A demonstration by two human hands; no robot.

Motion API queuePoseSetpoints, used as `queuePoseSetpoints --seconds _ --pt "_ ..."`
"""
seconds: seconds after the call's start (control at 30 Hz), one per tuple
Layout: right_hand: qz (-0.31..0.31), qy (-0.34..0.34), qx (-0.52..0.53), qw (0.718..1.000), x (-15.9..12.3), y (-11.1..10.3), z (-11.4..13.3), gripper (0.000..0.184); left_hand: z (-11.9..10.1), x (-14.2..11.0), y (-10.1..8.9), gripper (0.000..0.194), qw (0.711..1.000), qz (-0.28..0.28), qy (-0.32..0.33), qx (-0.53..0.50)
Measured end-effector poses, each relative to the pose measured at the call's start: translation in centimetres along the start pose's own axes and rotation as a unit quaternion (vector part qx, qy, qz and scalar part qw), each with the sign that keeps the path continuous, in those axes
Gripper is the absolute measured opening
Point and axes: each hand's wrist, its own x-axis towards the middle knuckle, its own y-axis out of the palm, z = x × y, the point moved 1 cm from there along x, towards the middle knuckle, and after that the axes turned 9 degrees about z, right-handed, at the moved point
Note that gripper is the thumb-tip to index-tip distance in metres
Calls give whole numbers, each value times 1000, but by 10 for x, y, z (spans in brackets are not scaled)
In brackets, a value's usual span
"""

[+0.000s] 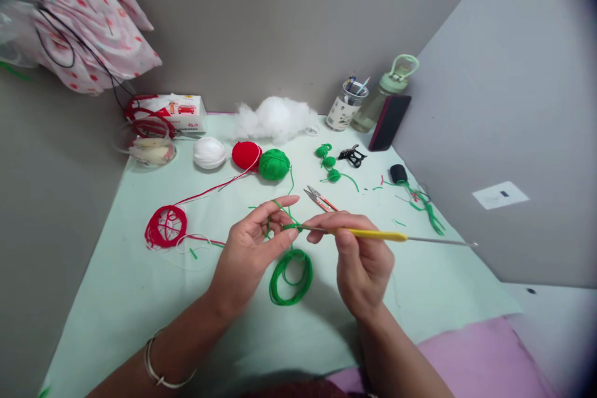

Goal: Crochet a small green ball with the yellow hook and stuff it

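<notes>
Between the thumb and fingers of my left hand (259,239) a small piece of green crochet work (293,226) is pinched, with green yarn running over the fingers. My right hand (361,255) grips a crochet hook (380,234) by its yellow handle. The hook's metal end meets the green work at my left fingertips; its other end points right. Below my hands lies a loose coil of green yarn (271,286). A strand leads up to the green yarn ball (274,165). Orange-handled scissors (321,200) lie just behind my fingers, partly hidden by my right hand.
White (209,153) and red yarn balls (245,155) sit left of the green one. A red yarn coil (166,227) lies at left. White stuffing (277,119), a pen cup (346,107), a bottle (380,99) and a phone (390,123) line the back. Small green crocheted pieces (329,162) lie at right.
</notes>
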Motion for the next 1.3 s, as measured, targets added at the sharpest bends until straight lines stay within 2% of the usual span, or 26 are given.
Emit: queuePoseSetpoints --seconds 0.17,0.3,0.4,0.47,0.5,0.53,0.6,0.67,0.77,0.87,0.93,1.03,1.1,1.2,1.3 --pt "47 -75 -84 993 0 -2 -1 28 -2 -1 0 36 997 -26 26 64" --pt "81 -119 -184 972 -1 -1 2 26 -5 -3 3 36 991 -55 46 116" --pt "92 -144 -298 939 -5 0 2 29 -6 -4 7 45 997 -41 25 55" --pt "81 -160 -351 919 -9 0 2 35 -6 -4 9 54 999 2 -24 -44" --pt "73 -165 -351 919 -9 0 2 37 -6 -3 10 58 993 27 -57 -99" --pt "62 -161 -327 929 -9 -1 1 36 -7 -3 10 59 984 46 -88 -151" --pt "21 -117 -217 969 -5 -2 1 31 -9 -1 9 54 965 58 -122 -223" --pt "-21 -43 -74 996 1 -2 0 27 -11 1 7 48 962 46 -110 -246" --pt "-20 35 46 998 8 0 -1 21 -11 1 7 51 972 41 -81 -218" --pt "13 45 14 999 7 3 -1 20 -7 -1 9 55 985 31 -60 -159" --pt "27 9 -55 998 2 4 -2 25 -4 -2 9 56 989 12 -49 -138" --pt "38 -52 -162 985 -4 3 -3 39 -3 -1 9 51 981 19 -77 -178" --pt "29 -67 -184 980 -5 0 -3 42 -4 1 8 43 964 43 -113 -236" --pt "-13 -20 -85 996 0 -4 -4 28 -7 4 6 34 949 47 -120 -289" --pt "-16 54 51 997 6 -3 -5 19 -8 3 5 38 967 27 -83 -240"
